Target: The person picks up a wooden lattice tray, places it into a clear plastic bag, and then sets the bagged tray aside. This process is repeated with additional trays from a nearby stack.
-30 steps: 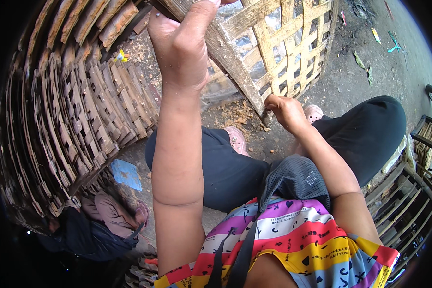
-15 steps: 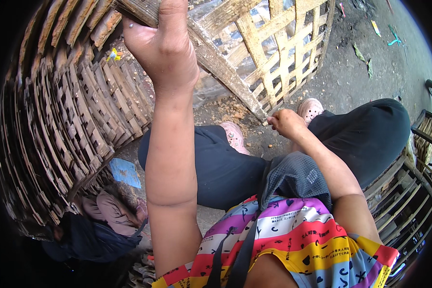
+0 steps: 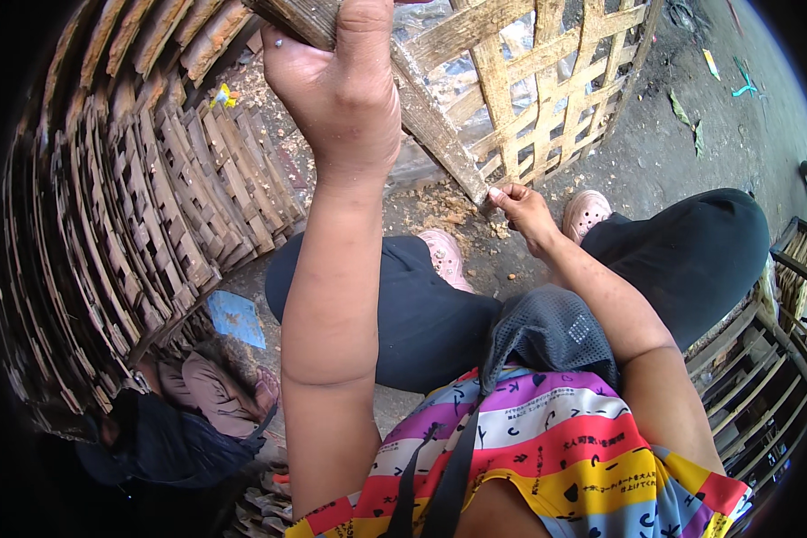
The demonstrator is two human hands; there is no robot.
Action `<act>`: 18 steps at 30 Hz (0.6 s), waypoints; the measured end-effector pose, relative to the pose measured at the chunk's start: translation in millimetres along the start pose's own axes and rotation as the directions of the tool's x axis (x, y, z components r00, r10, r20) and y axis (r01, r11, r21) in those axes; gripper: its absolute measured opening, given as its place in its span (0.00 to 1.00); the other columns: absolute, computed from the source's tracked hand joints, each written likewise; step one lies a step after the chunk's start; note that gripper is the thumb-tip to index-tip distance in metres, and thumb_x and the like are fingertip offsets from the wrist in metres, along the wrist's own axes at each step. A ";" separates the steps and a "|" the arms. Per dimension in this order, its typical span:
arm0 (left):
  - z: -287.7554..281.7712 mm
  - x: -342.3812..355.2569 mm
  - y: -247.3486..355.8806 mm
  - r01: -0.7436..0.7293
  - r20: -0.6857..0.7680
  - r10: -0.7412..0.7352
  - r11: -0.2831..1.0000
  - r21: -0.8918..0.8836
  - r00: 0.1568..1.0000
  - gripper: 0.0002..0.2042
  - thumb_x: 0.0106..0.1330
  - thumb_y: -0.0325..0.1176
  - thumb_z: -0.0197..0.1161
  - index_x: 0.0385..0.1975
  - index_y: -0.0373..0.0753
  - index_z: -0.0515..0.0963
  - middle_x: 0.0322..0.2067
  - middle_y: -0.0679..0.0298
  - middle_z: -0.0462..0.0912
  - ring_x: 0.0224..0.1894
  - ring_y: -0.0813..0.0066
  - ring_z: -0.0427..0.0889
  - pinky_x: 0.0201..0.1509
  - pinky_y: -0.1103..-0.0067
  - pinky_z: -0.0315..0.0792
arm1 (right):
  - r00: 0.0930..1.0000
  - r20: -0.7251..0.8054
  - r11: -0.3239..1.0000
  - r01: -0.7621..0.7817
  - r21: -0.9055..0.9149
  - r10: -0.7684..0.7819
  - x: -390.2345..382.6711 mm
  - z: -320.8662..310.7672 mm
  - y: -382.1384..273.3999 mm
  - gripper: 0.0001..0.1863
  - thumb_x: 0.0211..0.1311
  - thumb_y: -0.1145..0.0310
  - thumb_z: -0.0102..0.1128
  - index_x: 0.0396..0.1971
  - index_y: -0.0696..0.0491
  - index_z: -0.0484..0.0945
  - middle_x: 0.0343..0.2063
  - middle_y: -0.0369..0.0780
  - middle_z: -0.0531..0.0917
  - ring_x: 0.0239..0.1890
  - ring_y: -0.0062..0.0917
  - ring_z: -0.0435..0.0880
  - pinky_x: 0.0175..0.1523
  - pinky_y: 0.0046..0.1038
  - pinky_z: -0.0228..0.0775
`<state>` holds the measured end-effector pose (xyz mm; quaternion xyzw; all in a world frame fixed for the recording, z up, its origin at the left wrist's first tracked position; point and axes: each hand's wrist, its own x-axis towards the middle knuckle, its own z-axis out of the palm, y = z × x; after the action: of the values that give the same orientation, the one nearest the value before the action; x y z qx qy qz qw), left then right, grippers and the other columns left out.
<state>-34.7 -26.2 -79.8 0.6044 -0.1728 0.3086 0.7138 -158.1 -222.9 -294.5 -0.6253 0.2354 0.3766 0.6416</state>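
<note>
My left hand point(image 3: 336, 90) grips the dark upper part of a wooden edge slat point(image 3: 435, 121) on a woven split-bamboo panel point(image 3: 538, 72), which is held up at a slant at the top middle. My right hand point(image 3: 520, 211) pinches the lower corner of that slat with thumb and finger, just above dirt and scattered crumbs on the ground. My feet, in pink clogs point(image 3: 585, 213), rest behind and beside that hand.
Tall stacks of slatted woven frames point(image 3: 166, 197) fill the left. A co-worker's leg point(image 3: 206, 390) is at lower left beside a blue scrap point(image 3: 236, 318). Bamboo racks point(image 3: 753, 394) stand at lower right. Leaves point(image 3: 698, 134) and litter lie on the ground point(image 3: 726, 161).
My left hand and the panel's top swung left, then back right since half a second ago. My right hand has shifted slightly left and up along with the lower corner.
</note>
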 end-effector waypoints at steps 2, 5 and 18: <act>0.5 -3.5 -1.3 0.028 -0.017 -0.028 0.999 -0.032 0.999 0.15 0.67 0.27 0.53 0.49 0.25 0.73 0.42 0.50 0.81 0.38 0.67 0.83 0.45 0.74 0.80 | 0.999 -0.016 0.999 0.032 0.031 -0.032 0.9 2.5 1.1 0.06 0.62 0.68 0.66 0.30 0.55 0.81 0.26 0.32 0.82 0.28 0.13 0.74 0.35 0.20 0.65; -1.7 -5.9 -0.5 0.127 -0.060 -0.127 0.992 0.001 0.990 0.14 0.68 0.29 0.54 0.49 0.25 0.73 0.40 0.52 0.82 0.38 0.69 0.82 0.45 0.75 0.78 | 0.996 -0.051 0.997 0.078 0.027 -0.076 4.2 6.2 5.8 0.07 0.62 0.69 0.65 0.27 0.55 0.82 0.25 0.32 0.82 0.28 0.13 0.74 0.35 0.19 0.65; 8.1 -6.1 1.4 0.195 -0.218 -0.208 0.978 -0.079 0.954 0.13 0.69 0.29 0.54 0.48 0.27 0.72 0.38 0.55 0.82 0.37 0.73 0.82 0.46 0.76 0.76 | 0.918 -0.350 0.808 -0.059 -0.586 -0.187 13.4 7.5 45.5 0.14 0.59 0.64 0.60 0.26 0.61 0.82 0.21 0.42 0.83 0.24 0.25 0.80 0.36 0.31 0.72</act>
<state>-39.2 -35.3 -80.8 0.5595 -0.0370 0.2956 0.7734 -186.6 -216.0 -332.5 -0.8620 0.2095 0.2757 0.3703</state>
